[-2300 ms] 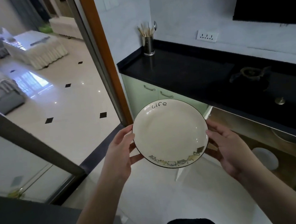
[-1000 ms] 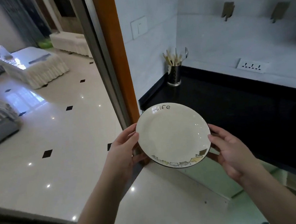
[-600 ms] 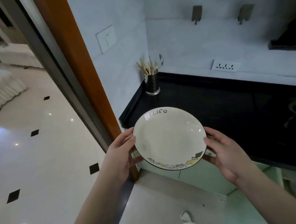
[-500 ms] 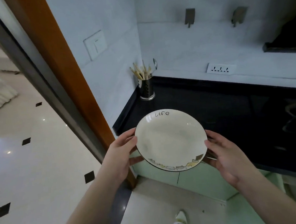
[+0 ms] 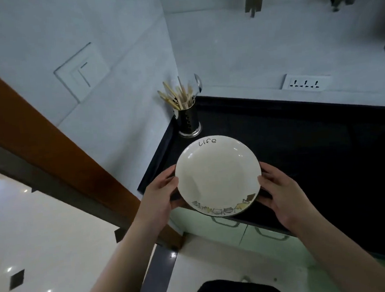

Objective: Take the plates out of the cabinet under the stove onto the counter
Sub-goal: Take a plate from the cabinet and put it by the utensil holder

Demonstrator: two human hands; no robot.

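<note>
- Plate (image 5: 219, 178) — cream, dark-rimmed, "Life" written at the far edge, a band of small drawn figures along the near edge; the figures are too small to identify.
- Left hand (image 5: 158, 199) grips the plate's left rim, thumb on the upper edge; the other fingers curl beneath and are hidden by the plate.
- Right hand (image 5: 281, 199) grips the right rim the same way, thumb on top, fingers mostly out of sight below.
- Plate sits over the front left corner of the black counter (image 5: 312, 142), its near edge overhanging the counter front. Whether its base touches the surface cannot be told — the underside is hidden.
- Metal utensil holder (image 5: 187, 122) stands in the back corner, just beyond the plate, with chopsticks and a spoon handle poking out.
- Pale green cabinet doors (image 5: 227, 230) show below the counter, partly covered by plate and hands.
- Wall socket (image 5: 305, 84) above the counter's back edge; light switch (image 5: 81, 71) on the left wall.
- Wall hooks at top are cut off by the frame.
</note>
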